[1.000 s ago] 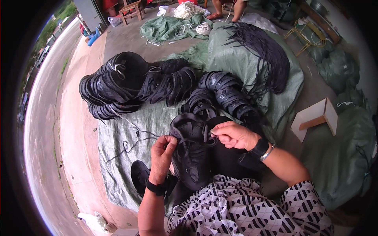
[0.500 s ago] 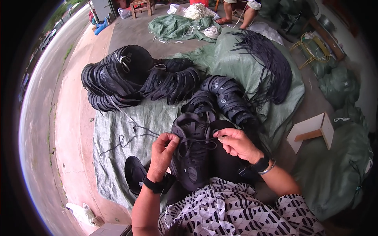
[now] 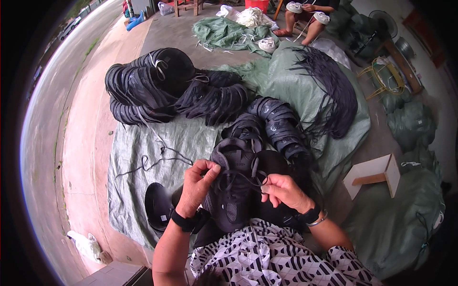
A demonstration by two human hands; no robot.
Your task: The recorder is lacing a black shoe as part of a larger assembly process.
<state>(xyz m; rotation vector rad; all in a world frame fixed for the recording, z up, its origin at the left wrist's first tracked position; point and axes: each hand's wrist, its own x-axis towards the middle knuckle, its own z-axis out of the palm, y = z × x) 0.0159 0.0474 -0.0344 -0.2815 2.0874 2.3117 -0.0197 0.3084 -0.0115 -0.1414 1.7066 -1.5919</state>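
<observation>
A black shoe upper (image 3: 232, 207) rests upright on my lap, its tongue and collar away from me. Black shoelace (image 3: 232, 174) runs across its opening in loose loops. My left hand (image 3: 198, 183) pinches the lace at the left edge of the collar, thumb against forefinger. On the right, my right hand (image 3: 285, 190) pinches the lace where it loops past the eyelets. Both hands are closed, each with a dark band on its wrist. Another black shoe upper (image 3: 159, 204) lies beside my left forearm.
Stacked black shoe uppers (image 3: 138, 88) sit ahead on a green tarp (image 3: 138, 155). A bundle of black laces (image 3: 331, 93) drapes over a green sack. A white and brown board stand (image 3: 374, 176) is at the right. Another person (image 3: 312, 21) sits far ahead with white shoe pieces.
My right hand has moved slightly down and toward me with the lace, and its loop looks different. My left hand stays at the collar. The whole view has shifted a little.
</observation>
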